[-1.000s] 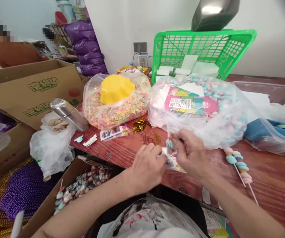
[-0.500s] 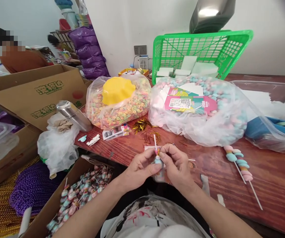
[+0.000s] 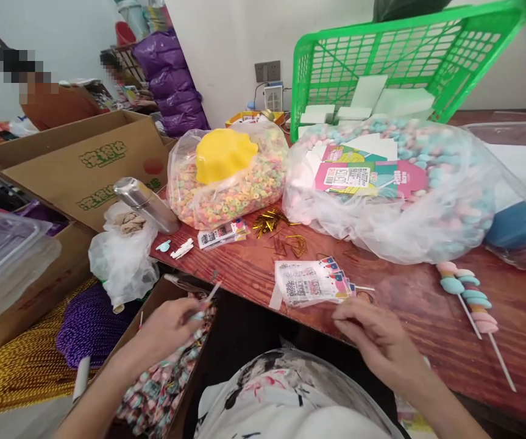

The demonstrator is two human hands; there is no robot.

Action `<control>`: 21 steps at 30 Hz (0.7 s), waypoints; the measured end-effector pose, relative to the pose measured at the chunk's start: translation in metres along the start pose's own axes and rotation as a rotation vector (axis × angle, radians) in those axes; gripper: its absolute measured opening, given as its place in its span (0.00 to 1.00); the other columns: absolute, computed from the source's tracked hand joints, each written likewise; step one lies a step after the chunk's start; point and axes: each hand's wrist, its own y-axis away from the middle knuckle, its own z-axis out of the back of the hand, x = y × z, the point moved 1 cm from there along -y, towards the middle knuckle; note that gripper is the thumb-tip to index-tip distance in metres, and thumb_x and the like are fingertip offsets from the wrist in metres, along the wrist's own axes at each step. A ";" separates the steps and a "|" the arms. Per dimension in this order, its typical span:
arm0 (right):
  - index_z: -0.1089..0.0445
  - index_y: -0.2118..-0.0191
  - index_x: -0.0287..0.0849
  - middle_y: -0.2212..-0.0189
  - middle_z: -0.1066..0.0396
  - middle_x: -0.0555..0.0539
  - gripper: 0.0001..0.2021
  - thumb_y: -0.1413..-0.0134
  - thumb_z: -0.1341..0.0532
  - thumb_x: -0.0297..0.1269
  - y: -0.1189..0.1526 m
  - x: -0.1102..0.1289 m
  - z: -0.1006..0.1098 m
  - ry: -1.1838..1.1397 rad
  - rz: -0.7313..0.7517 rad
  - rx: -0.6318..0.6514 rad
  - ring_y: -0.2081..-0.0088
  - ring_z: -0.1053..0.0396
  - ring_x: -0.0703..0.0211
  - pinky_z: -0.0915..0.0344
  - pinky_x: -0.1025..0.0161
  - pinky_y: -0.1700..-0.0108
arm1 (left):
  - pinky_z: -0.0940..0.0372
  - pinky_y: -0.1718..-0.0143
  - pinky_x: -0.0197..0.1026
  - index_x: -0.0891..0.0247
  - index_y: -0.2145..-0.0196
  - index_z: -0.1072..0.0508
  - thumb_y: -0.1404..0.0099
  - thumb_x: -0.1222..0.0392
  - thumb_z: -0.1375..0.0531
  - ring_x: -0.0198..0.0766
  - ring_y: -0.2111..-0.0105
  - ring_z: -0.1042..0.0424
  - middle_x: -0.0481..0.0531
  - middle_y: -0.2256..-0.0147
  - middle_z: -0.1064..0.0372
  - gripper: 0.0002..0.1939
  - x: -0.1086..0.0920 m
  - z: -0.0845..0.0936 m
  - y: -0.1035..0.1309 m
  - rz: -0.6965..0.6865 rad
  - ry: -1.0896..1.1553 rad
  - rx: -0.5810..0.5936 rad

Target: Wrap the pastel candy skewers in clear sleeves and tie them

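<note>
My left hand is over the cardboard box of wrapped candy skewers, its fingers closed round a wrapped skewer whose white stick points up and right. My right hand hovers at the table's front edge, fingers loosely curled and apart, holding nothing. Just left of it lie printed clear bags in a fanned stack on the red-brown table. Two unwrapped marshmallow skewers rest at the right. Gold twist ties lie behind the bags.
Behind are a bag of ring-shaped pieces with a yellow bowl, a large marshmallow bag and a green basket. A steel flask stands at the left, near an open carton. Two people sit farther back.
My hands have parted. My left hand has carried the wrapped skewer left over the box; my right hand has let go and moved right. The printed bags are now uncovered, and the view has shifted.
</note>
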 end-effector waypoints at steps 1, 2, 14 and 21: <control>0.29 0.67 0.44 0.73 0.31 0.50 0.05 0.43 0.42 0.34 0.009 -0.006 0.013 0.037 -0.010 -0.073 0.71 0.34 0.62 0.38 0.66 0.67 | 0.36 0.66 0.44 0.64 0.71 0.26 0.46 0.58 0.41 0.47 0.68 0.29 0.54 0.72 0.31 0.08 0.011 0.005 0.002 0.040 -0.237 -0.081; 0.28 0.67 0.44 0.72 0.30 0.50 0.04 0.44 0.40 0.35 0.017 -0.013 0.024 0.057 -0.041 -0.183 0.70 0.33 0.62 0.37 0.66 0.67 | 0.36 0.64 0.46 0.65 0.71 0.26 0.44 0.58 0.42 0.49 0.66 0.29 0.56 0.71 0.31 0.08 0.014 0.005 0.002 0.028 -0.391 -0.125; 0.27 0.65 0.43 0.68 0.25 0.48 0.07 0.43 0.43 0.33 0.041 -0.025 0.036 0.718 -0.023 -0.500 0.66 0.29 0.58 0.35 0.62 0.61 | 0.35 0.66 0.47 0.69 0.64 0.29 0.43 0.71 0.44 0.51 0.60 0.33 0.62 0.63 0.32 0.09 -0.199 -0.129 -0.060 -0.923 -0.689 -0.120; 0.26 0.64 0.41 0.66 0.25 0.45 0.13 0.40 0.46 0.40 0.093 -0.064 0.116 1.129 -0.446 -0.740 0.65 0.29 0.55 0.40 0.63 0.66 | 0.36 0.65 0.45 0.65 0.67 0.31 0.42 0.76 0.48 0.46 0.63 0.34 0.56 0.66 0.33 0.11 -0.156 -0.124 -0.080 -1.031 -0.613 -0.255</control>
